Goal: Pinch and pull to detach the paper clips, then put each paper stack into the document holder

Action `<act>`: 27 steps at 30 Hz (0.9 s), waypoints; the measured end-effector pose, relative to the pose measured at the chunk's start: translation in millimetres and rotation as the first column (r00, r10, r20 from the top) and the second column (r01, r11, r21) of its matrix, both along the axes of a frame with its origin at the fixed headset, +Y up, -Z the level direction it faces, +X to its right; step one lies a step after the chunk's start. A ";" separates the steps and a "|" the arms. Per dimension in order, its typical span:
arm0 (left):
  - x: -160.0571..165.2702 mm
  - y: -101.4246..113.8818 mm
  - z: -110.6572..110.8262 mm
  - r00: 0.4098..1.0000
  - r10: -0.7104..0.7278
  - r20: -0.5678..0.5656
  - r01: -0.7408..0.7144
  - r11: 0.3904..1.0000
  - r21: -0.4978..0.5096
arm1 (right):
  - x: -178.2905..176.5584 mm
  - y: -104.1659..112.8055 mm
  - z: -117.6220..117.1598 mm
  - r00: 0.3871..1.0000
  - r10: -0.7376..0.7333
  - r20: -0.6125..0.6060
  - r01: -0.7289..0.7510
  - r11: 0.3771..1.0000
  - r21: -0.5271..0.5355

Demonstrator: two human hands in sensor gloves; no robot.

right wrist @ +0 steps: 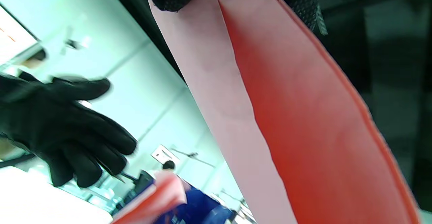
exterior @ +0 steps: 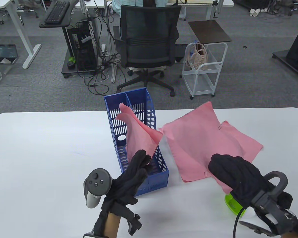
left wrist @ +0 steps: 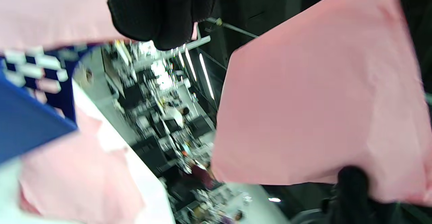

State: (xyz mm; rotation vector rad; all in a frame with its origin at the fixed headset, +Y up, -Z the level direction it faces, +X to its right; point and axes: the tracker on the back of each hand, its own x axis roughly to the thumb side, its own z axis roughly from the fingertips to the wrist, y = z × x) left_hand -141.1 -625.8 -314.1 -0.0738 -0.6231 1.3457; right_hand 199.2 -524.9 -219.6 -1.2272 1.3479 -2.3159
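A gloved left hand [exterior: 136, 168] hovered at the near end of the blue document holder [exterior: 161, 179], fingers extended and apparently let go of the pink paper stack [exterior: 139, 135] that stood tilted inside the holder just ahead of its fingertips, upper corner curling over the rim. To that hand's right, the right hand [exterior: 228, 171] pinched the near edge of a second pink paper stack [exterior: 201, 133], which fanned away from it across the white table [exterior: 39, 148] toward the far right, its long axis running diagonally from the grasp. The right wrist view showed sheets gripped between thumb and fingers and lifted off the table. No paper clip could be made out on either stack; a small mark at the near-left corner of the held stack was too small to identify. A green object [exterior: 232, 203] lay beneath the right wrist.

The holder sat just left of the held stack, its open top facing up, so the right hand looked the nearer carrier. Bare table lay to either side; the stack's far corner neared the table's back edge.
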 end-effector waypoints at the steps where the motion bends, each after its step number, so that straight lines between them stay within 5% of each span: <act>1: -0.2 -4.5 -3.2 0.997 0.064 0.040 -0.062 0.997 -0.037 | -3.8 -0.4 5.4 1.000 0.014 -0.028 -0.013 1.000 0.019; 6: -1.9 -19.8 -12.8 0.913 0.356 0.196 -0.316 0.925 -0.210 | -22.9 -8.0 33.3 0.980 0.149 -0.131 -0.128 0.979 0.159; 10: -6.9 -26.0 -17.1 0.851 0.454 0.266 -0.385 0.882 -0.273 | -31.0 -14.8 46.2 0.958 0.233 -0.165 -0.197 0.958 0.207; 18: -7.6 -29.7 -23.2 0.867 0.311 0.389 -0.200 0.933 -0.299 | -37.4 -28.6 59.4 0.901 0.350 -0.255 -0.295 0.928 0.229; 27: -13.5 -19.6 -23.1 0.922 0.206 0.327 -0.128 0.961 -0.244 | -31.6 -38.0 53.6 0.910 0.361 -0.206 -0.331 0.929 0.169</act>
